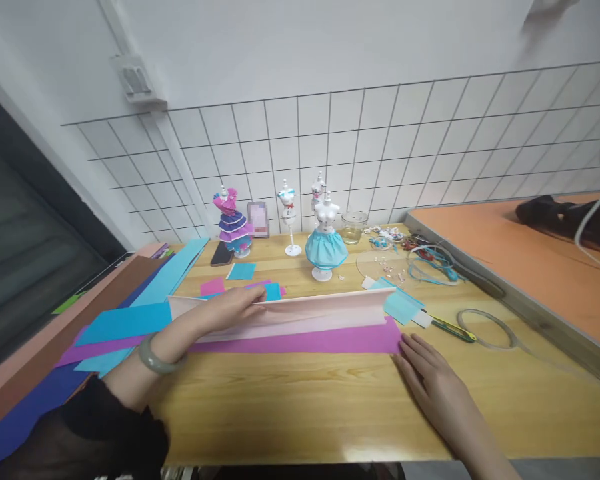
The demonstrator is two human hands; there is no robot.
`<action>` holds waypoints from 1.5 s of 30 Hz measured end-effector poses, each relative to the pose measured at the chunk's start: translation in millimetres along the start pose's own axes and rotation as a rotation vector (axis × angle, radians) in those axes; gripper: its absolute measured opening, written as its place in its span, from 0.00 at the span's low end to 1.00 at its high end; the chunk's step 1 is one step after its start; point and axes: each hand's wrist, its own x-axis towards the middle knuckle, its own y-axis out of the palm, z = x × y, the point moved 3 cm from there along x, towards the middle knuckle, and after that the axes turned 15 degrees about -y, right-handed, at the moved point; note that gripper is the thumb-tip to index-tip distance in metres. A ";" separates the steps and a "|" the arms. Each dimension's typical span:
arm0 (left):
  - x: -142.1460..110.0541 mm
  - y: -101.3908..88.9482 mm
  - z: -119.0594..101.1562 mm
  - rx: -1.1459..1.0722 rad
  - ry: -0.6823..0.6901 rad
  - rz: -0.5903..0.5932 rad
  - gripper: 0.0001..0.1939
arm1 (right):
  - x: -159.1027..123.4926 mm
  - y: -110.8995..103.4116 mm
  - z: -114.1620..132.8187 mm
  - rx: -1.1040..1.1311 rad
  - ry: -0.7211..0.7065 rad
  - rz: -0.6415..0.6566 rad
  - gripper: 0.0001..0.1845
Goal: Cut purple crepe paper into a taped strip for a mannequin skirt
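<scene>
My left hand (237,305) is closed on the upper edge of a long pale pink sheet of paper (325,313), which stands partly raised off the table. Beneath it lies a purple strip of paper (350,339), its right end uncovered. My right hand (430,370) rests flat with fingers stretched out, the fingertips at the right end of the purple strip. Behind the pink sheet stands a small white dress form in a light blue skirt (326,250). Small blue and pink paper pieces lie behind my left hand, partly hidden by it.
Blue paper sheets (125,323) pile up on the left. At the back are a dress form in a layered dress (233,223), a dark phone (223,253) and a glass bowl (354,228). Green-handled scissors (453,329), light blue paper (403,305) and a looped clear tube (487,327) lie right.
</scene>
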 end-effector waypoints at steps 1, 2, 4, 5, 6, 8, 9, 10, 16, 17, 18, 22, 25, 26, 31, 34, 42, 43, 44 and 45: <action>-12.7 -5.8 -0.8 0.005 -0.018 -0.010 0.15 | -1.7 2.5 -1.8 -0.001 -0.007 0.002 0.24; -25.2 -12.0 -0.9 0.006 -0.031 -0.022 0.16 | -3.2 5.0 -3.5 -0.002 -0.014 0.002 0.25; -49.3 -25.1 0.2 -0.006 -0.036 -0.032 0.18 | -5.7 9.4 -6.8 -0.005 -0.029 0.001 0.26; -60.7 -32.0 1.4 -0.027 -0.035 -0.023 0.18 | -6.7 11.3 -8.2 -0.006 -0.037 0.002 0.27; -71.7 -38.9 3.2 -0.060 -0.036 -0.001 0.18 | -7.7 12.9 -9.5 -0.008 -0.043 0.003 0.27; -92.0 -53.6 8.4 -0.158 -0.065 0.033 0.19 | -9.9 15.9 -12.2 -0.010 -0.056 0.007 0.28; -101.1 -60.9 11.7 -0.211 -0.094 0.034 0.19 | -11.2 17.5 -13.6 -0.012 -0.066 0.008 0.27; -109.5 -67.7 15.2 -0.266 -0.130 0.024 0.19 | -12.8 19.4 -15.4 -0.016 -0.077 0.005 0.27; -137.6 -82.2 29.9 -0.725 -0.232 0.043 0.16 | -22.2 34.2 -32.0 -0.043 -0.161 -0.002 0.25; -137.6 -80.9 31.8 -0.805 -0.227 0.038 0.16 | -22.0 34.8 -34.4 -0.035 -0.178 -0.002 0.25; -136.1 -79.2 33.8 -0.879 -0.219 0.023 0.15 | -20.7 33.6 -35.6 -0.022 -0.199 -0.007 0.25; -117.4 -69.0 40.4 -1.131 -0.128 -0.090 0.15 | -0.7 9.3 -21.1 0.101 -0.215 -0.089 0.25; -99.1 -57.0 40.2 -1.323 -0.029 -0.227 0.16 | 28.0 -17.3 15.8 0.321 -0.088 -0.139 0.27; -94.4 -52.0 39.2 -1.385 0.000 -0.293 0.15 | 38.6 -23.2 33.0 0.424 -0.049 -0.101 0.27; -85.2 -18.2 36.7 -1.631 0.084 -0.667 0.16 | 83.6 -28.7 127.3 0.964 0.057 0.208 0.30; -76.6 7.2 51.3 -1.757 0.017 -0.845 0.18 | 108.8 -22.4 168.4 1.239 0.029 0.250 0.33; -23.5 61.7 130.0 -1.908 -0.392 -0.903 0.11 | 158.4 40.1 186.3 1.494 0.414 0.364 0.40; -18.6 66.0 136.7 -1.912 -0.427 -0.884 0.10 | 160.4 47.4 184.7 1.504 0.450 0.374 0.38; -14.5 69.9 141.9 -1.914 -0.460 -0.859 0.10 | 161.8 53.3 183.3 1.509 0.476 0.383 0.36; -11.2 73.2 145.8 -1.915 -0.490 -0.829 0.09 | 162.7 58.1 182.0 1.509 0.492 0.392 0.35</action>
